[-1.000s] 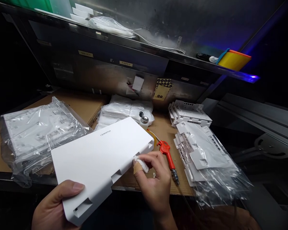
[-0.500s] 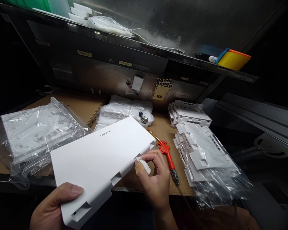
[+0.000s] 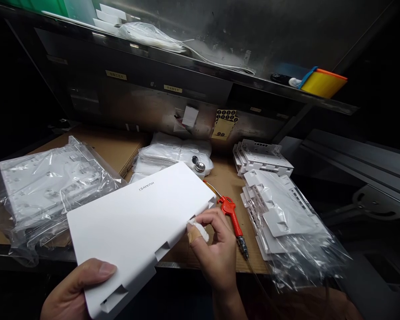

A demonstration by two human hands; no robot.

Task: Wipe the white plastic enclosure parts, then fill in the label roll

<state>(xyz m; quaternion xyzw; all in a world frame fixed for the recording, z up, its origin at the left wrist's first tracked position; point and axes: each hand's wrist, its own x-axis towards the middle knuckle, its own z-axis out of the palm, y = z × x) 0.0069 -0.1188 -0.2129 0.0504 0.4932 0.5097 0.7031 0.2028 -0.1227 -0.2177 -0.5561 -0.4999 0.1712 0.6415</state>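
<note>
A white plastic cover (image 3: 133, 222) marked HUAWEI is held tilted in front of me. My left hand (image 3: 76, 289) grips its near left corner, thumb on the top face and the other fingers hidden beneath. At the cover's right long edge, by the notches, my right hand (image 3: 216, 249) pinches a small white wad of cloth or cotton (image 3: 202, 230) against the edge. A tan plaster wraps the right thumb. To the right of the cover lies a red air blow gun (image 3: 231, 215) with its hose running toward me.
Bagged white plastic parts (image 3: 50, 186) lie at left on cardboard (image 3: 100, 144). Folded plastic bags (image 3: 173, 151) and a metal-capped bottle (image 3: 199, 167) stand behind the cover. More white parts (image 3: 263, 158) are stacked at right, some in a clear bag (image 3: 300, 249). A shelf (image 3: 200, 62) crosses above.
The cover's left end has shifted slightly left and down in view. Both hands keep their hold, and the right hand stays at the same edge.
</note>
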